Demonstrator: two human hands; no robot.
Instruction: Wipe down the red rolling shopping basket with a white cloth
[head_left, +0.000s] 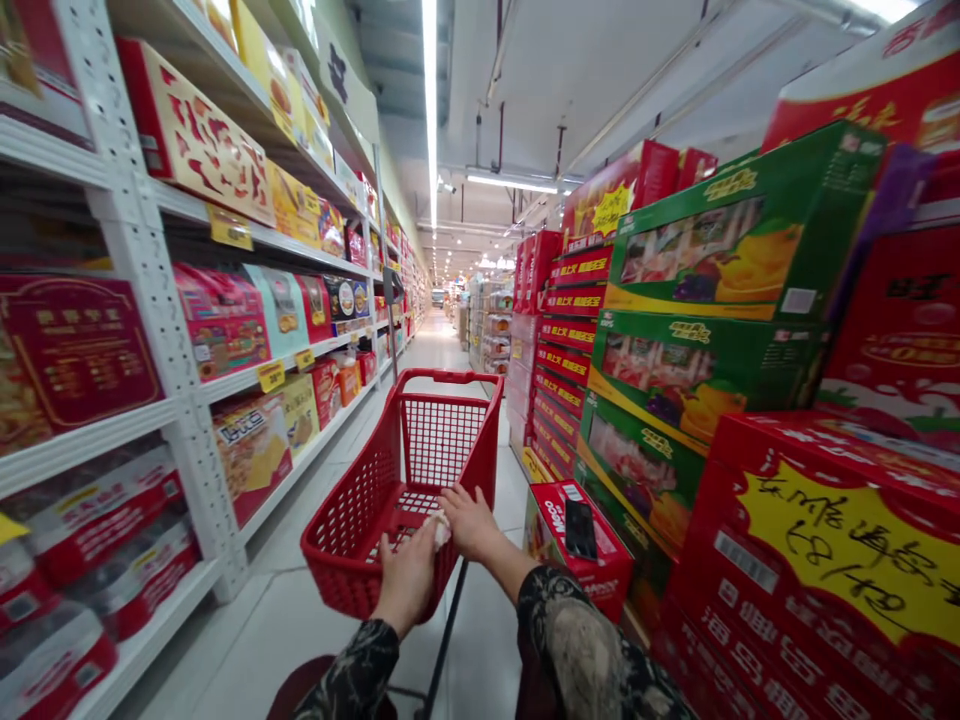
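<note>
At the near right, a yellow sign (855, 550) handwritten with "68/" and Chinese characters covers part of a red carton (716, 490). Left of it, the left hand (407, 580) and right hand (471, 525) meet over the near right part of a red basket cart (341, 520), a small whitish wad (441, 528) between them. The left thumb stands apart; the right fingers are slightly spread; whether either hand clamps the wad, I cannot tell. Just right of the cart, a black phone (580, 530) lies on a red box (611, 575). At left, a dark-red box (94, 350) bears gold Chinese lettering. Farther right stand green boxes (814, 230) picturing fruit, then red boxes (574, 300) printed "上火" in yellow. Farther left, the price tag (270, 375) is too blurred to read.
</note>
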